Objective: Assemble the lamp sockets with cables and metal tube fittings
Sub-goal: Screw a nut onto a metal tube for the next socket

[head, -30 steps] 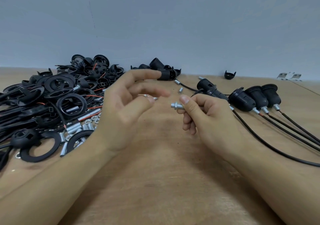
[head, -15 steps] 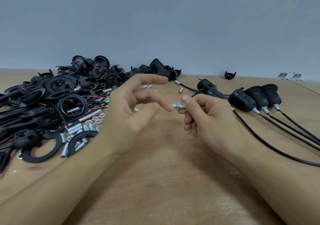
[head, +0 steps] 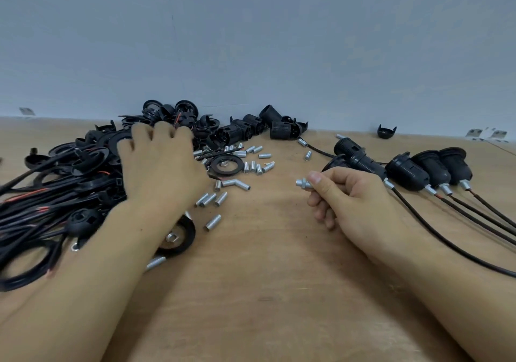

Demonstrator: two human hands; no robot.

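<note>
One small silver metal tube fitting [head: 303, 184] is pinched between thumb and curled fingers of the right hand [head: 352, 197], above the wooden tabletop [head: 265, 278]. It looks light, stiff and smooth, so probably slippery; holding it by the middle seems best. The left hand [head: 159, 166] lies on the pile of black cables and rings [head: 55, 183]; its grip I cannot tell.

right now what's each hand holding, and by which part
The right hand pinches a metal tube fitting by its right end, nut end sticking out left. The left hand reaches into the black parts pile; any grip is hidden.
</note>
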